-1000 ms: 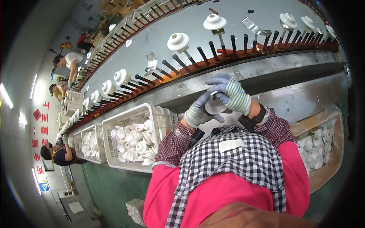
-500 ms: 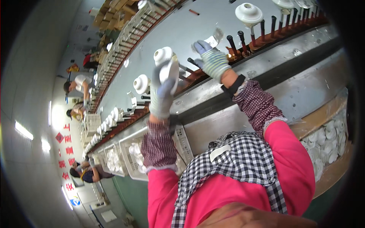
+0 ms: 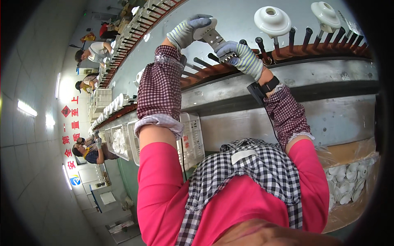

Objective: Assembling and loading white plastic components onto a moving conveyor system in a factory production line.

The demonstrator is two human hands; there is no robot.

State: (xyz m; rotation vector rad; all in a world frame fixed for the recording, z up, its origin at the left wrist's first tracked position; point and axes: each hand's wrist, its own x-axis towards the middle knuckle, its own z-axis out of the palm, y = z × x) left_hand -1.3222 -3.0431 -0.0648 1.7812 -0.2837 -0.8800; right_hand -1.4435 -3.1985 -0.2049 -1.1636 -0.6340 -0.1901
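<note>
Gloved in grey-and-striped knit, my left hand [image 3: 186,32] reaches over the far side of the line and grips a white round piece [image 3: 205,29] by its edge. A flat silver metal bracket [image 3: 214,39] with holes runs from that piece toward my right hand. My right hand [image 3: 243,58], in a striped glove, has its fingers closed around the bracket's lower end, where a toothed edge shows. Whether the white piece and the bracket are joined cannot be made out. Close to my right hand stand black-tipped rods [image 3: 260,42] on the line.
White flared ceramic-looking pieces [image 3: 272,27] sit on rods to the right. A metal ledge [image 3: 303,78] runs along the near side. White crates [image 3: 191,139] stand below left, and a cardboard box [image 3: 349,158] of white parts lower right. Several people work at the far left.
My left hand has moved farther out and right with a white piece. My right hand, earlier with fingers stretched near the rods, is now closed on the bracket. The whole view has tilted slightly.
</note>
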